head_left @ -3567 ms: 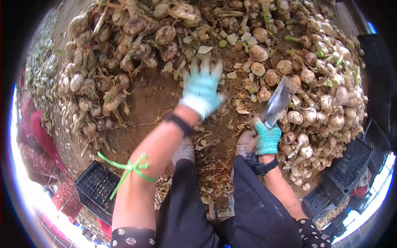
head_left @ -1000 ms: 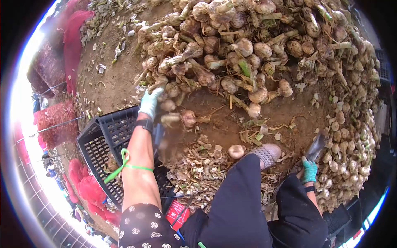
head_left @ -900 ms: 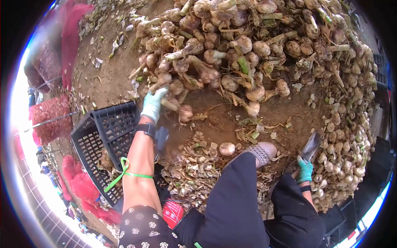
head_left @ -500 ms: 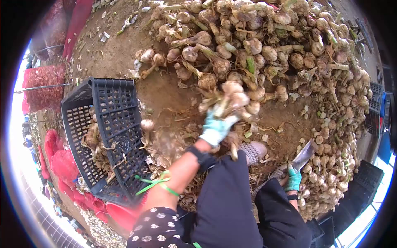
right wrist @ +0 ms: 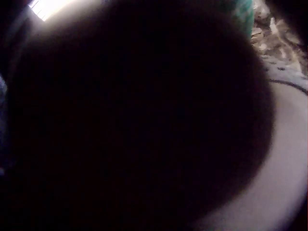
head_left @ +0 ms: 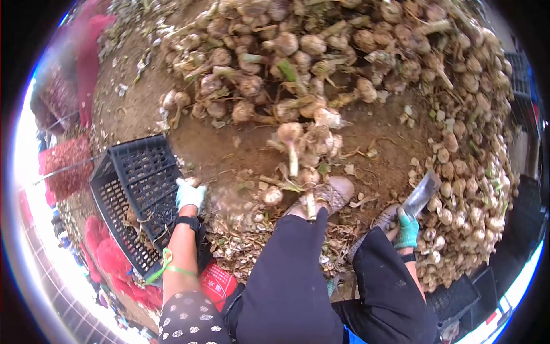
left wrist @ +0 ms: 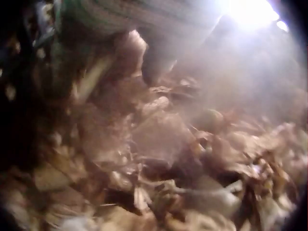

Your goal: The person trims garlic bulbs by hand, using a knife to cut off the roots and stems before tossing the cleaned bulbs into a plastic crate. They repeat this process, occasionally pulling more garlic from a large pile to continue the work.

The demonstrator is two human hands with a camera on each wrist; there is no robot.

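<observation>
In the head view, my left hand, in a pale green glove, is beside the black crate with its fingers round a garlic bulb. The left wrist view is hazy; the striped glove shows along its top, above dry husks. My right hand, in a teal glove, grips a broad-bladed knife, blade pointing up and away beside the right shoe. A small bunch of garlic with stems lies before the left shoe. The right wrist view is mostly dark, with a strip of glove at top right.
The tipped black crate at left has some garlic inside. A large heap of untrimmed garlic spreads ahead, and trimmed bulbs lie along the right. Husks cover the ground near the shoes. Red mesh sacks stand far left.
My left hand has put the bunch of garlic down before the left shoe and moved left to a bulb by the crate. My right hand still grips the knife.
</observation>
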